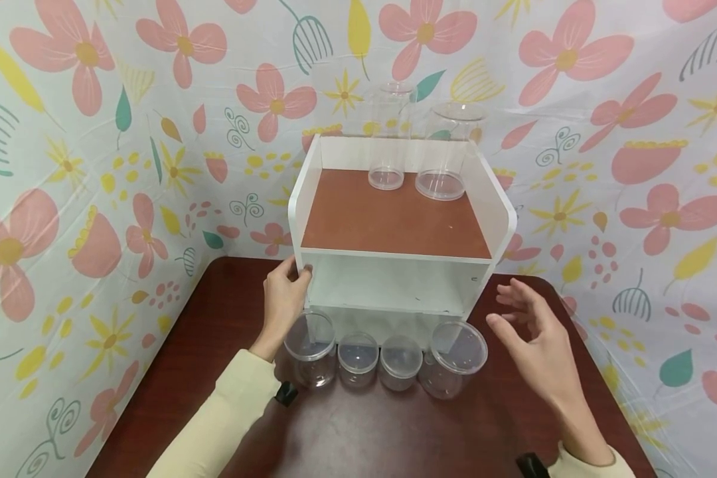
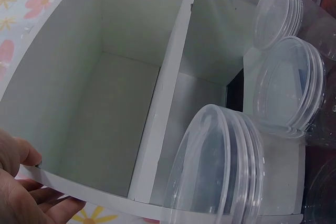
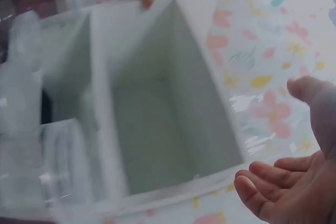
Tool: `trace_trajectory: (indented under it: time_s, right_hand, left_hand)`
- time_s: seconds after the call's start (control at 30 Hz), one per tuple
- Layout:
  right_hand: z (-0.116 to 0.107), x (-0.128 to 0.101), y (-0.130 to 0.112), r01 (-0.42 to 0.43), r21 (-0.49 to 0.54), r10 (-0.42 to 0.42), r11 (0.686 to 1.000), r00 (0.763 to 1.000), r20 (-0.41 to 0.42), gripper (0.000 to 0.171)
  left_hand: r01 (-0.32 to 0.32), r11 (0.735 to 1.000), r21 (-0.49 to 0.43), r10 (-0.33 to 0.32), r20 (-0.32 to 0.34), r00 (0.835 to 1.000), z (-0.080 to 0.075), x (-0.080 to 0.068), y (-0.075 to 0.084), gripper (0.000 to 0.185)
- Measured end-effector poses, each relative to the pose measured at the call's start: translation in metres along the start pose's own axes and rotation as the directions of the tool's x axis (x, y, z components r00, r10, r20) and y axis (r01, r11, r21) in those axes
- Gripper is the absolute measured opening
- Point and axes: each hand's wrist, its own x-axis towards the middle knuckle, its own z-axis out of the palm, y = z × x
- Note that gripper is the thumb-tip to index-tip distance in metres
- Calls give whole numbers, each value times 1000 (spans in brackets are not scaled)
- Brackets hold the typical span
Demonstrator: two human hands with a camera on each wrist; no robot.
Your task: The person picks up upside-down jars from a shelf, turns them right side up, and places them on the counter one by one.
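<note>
One hand on, one hand off! Our left hand (image 1: 283, 292) pinches the left side panel of the white shelf unit (image 1: 494, 199), thumb inside, fingers outside; our right hand (image 1: 540, 345) hangs near the right side, wide, loosely bent and holding nothing. The unit stands on the dark table (image 1: 358, 438), right behind a row of four lidded jars (image 1: 358, 362), and we can't tell whether they touch it.

So here's our danger: any tug now comes from one side only, likely to slew the unit and shove its front into that tight row, one jar nudging the next. Up top, two tall jars (image 1: 441, 186) stand at the rear right; a jerk or tilt could topple them. And watch our left sleeve (image 1: 239, 392), so near the leftmost jar (image 1: 311, 348) that a careless withdrawal might clip it!
</note>
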Motion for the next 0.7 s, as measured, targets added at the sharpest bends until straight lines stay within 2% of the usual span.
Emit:
trace_trajectory:
  time_s: [0.17,0.37,0.47,0.7]
  right_hand:
    - [-7,16,-24,28,88,-24,996,999,-47,61]
    - [-12,40,-50,98,207,-77,973,991,-108,53]
    - [-13,53,-64,80,204,-55,976,991,-125,50]
    - [-11,83,-85,-9,96,21,995,992,-125,50]
  left_hand:
    - [-10,1000,0,10,2,1000,-1,0,1,24]
    - [-3,1000,-1,3,9,1000,-1,0,1,28]
    - [-3,1000,-3,3,14,1000,-1,0,0,30]
    - [-1,1000,-4,1,16,1000,-1,0,-1,30]
